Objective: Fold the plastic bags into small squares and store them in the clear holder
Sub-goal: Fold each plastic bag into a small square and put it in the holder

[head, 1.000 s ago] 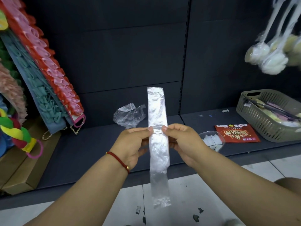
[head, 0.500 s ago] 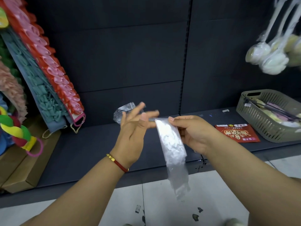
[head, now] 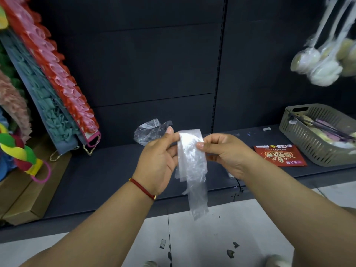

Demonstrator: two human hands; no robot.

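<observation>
A clear plastic bag folded into a long narrow strip (head: pixel 192 166) hangs in front of me, doubled over at its top. My left hand (head: pixel 158 160) pinches the strip's top left edge between thumb and fingers. My right hand (head: pixel 225 153) pinches its top right edge. The strip's loose ends dangle down over the floor. A second, crumpled clear bag (head: pixel 148 130) lies on the dark shelf (head: pixel 107 170) behind my left hand. The clear holder is hidden behind my right hand.
A red printed packet (head: pixel 279 155) lies on the shelf to the right, beside a grey slotted basket (head: pixel 316 143) holding items. Colourful mats (head: pixel 55 89) lean at the left over a cardboard box (head: pixel 25 199). Wrapped brushes (head: pixel 323 60) hang at upper right.
The strip stood tall above my hands a second ago. Its upper half has come down over the lower half, and both hands have taken hold of the new fold at the top.
</observation>
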